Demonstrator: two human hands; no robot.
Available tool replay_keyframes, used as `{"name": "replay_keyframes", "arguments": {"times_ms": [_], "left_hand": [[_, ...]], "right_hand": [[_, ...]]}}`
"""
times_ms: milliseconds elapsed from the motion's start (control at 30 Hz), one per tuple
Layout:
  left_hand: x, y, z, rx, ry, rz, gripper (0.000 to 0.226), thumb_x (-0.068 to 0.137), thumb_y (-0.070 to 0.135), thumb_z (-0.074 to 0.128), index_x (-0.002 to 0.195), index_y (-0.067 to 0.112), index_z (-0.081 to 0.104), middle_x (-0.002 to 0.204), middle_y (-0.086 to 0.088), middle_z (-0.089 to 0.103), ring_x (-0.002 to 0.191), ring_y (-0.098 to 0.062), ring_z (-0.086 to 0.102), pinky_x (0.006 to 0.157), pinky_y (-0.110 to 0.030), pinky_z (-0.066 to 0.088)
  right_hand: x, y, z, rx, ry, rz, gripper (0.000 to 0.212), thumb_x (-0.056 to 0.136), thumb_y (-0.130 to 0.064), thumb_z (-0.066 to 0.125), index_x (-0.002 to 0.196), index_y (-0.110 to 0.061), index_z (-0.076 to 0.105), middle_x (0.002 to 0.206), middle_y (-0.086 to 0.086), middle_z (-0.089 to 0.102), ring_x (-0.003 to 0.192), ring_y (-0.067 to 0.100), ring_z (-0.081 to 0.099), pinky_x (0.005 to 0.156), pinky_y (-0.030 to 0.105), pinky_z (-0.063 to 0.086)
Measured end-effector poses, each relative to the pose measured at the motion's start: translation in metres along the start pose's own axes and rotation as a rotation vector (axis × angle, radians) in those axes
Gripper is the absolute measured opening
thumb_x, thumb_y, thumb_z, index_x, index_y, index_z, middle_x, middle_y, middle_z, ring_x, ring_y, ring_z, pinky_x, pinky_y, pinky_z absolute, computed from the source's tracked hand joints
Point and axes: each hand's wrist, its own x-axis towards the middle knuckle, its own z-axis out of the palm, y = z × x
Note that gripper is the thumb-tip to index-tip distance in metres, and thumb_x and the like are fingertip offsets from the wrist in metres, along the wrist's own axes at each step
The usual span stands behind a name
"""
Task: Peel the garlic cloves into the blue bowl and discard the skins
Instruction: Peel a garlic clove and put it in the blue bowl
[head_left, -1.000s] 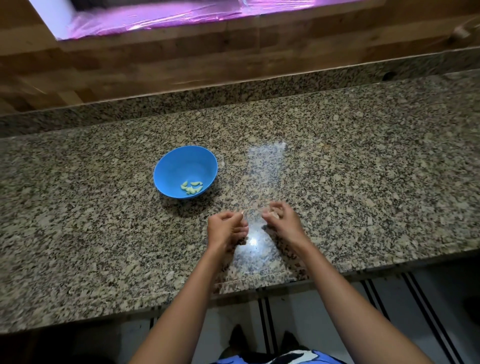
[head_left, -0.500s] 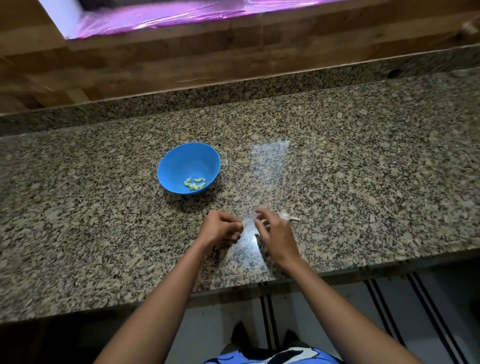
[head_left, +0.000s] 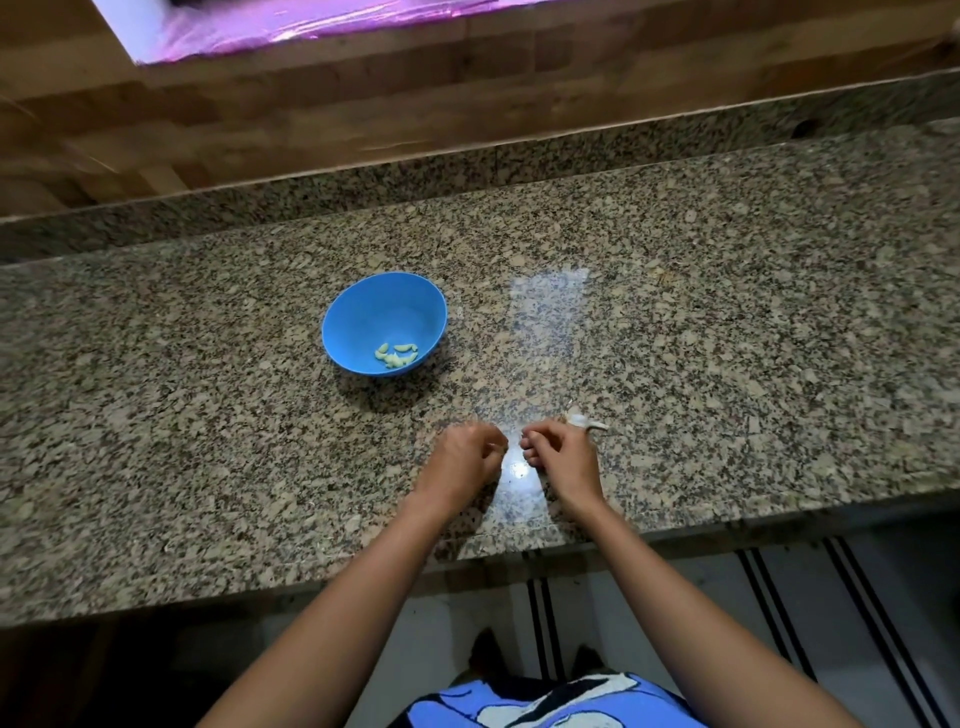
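Observation:
The blue bowl (head_left: 363, 306) stands on the granite counter with several peeled garlic cloves (head_left: 396, 355) in its near right side. My two hands lie close together near the counter's front edge, right of and nearer than the bowl. My left hand (head_left: 465, 454) has its fingers curled in; nothing shows inside it. My right hand (head_left: 561, 457) pinches thumb against fingertips on a small garlic clove, mostly hidden. A white unpeeled garlic piece (head_left: 586, 422) lies on the counter just beyond my right hand's knuckles.
The granite counter (head_left: 727, 338) stretches wide to both sides, with a raised granite ledge (head_left: 467, 171) and a wooden wall behind it. The counter's front edge (head_left: 519, 551) runs just under my wrists. A tiled floor lies below.
My right hand drew back from the white garlic piece, which stays on the counter. Both hands came closer together, fingertips facing. The view shifted slightly.

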Motion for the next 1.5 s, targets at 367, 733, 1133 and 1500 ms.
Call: {"name": "replay_keyframes", "arguments": {"times_ms": [367, 733, 1133, 1500], "left_hand": [[0.008, 0.009, -0.014, -0.412, -0.115, -0.367, 0.006, 0.079, 0.011, 0.075, 0.084, 0.007, 0.074, 0.078, -0.004, 0.074, 0.074, -0.016, 0.07, 0.075, -0.033, 0.059], [0.024, 0.023, -0.023, -0.185, -0.193, -0.415, 0.009, 0.076, 0.013, 0.078, 0.074, 0.006, 0.072, 0.069, -0.006, 0.071, 0.062, -0.016, 0.068, 0.064, -0.029, 0.058], [0.006, 0.02, -0.015, -0.557, -0.044, -0.438, 0.008, 0.086, 0.004, 0.064, 0.087, -0.002, 0.069, 0.079, -0.013, 0.069, 0.061, -0.016, 0.066, 0.056, -0.019, 0.054], [-0.001, -0.001, -0.024, -0.343, 0.006, -0.03, 0.016, 0.087, 0.009, 0.063, 0.101, 0.007, 0.071, 0.09, -0.003, 0.072, 0.077, -0.013, 0.068, 0.065, -0.015, 0.051]], "right_hand": [[0.002, 0.002, -0.002, 0.085, -0.013, 0.018, 0.014, 0.093, -0.002, 0.051, 0.095, -0.004, 0.064, 0.076, 0.005, 0.064, 0.065, 0.01, 0.058, 0.06, 0.013, 0.051], [0.005, 0.007, -0.004, -0.067, -0.044, -0.053, 0.01, 0.086, -0.01, 0.064, 0.096, -0.013, 0.067, 0.084, -0.001, 0.067, 0.086, 0.018, 0.066, 0.083, 0.036, 0.055], [-0.002, -0.009, -0.008, -0.22, -0.269, -0.116, 0.016, 0.092, -0.011, 0.054, 0.1, -0.012, 0.068, 0.093, 0.006, 0.068, 0.083, 0.023, 0.064, 0.077, 0.035, 0.056], [0.021, -0.024, -0.013, -0.117, -0.544, 0.066, 0.014, 0.089, -0.021, 0.06, 0.088, -0.011, 0.07, 0.064, 0.01, 0.067, 0.05, 0.019, 0.059, 0.041, 0.023, 0.047]]}}
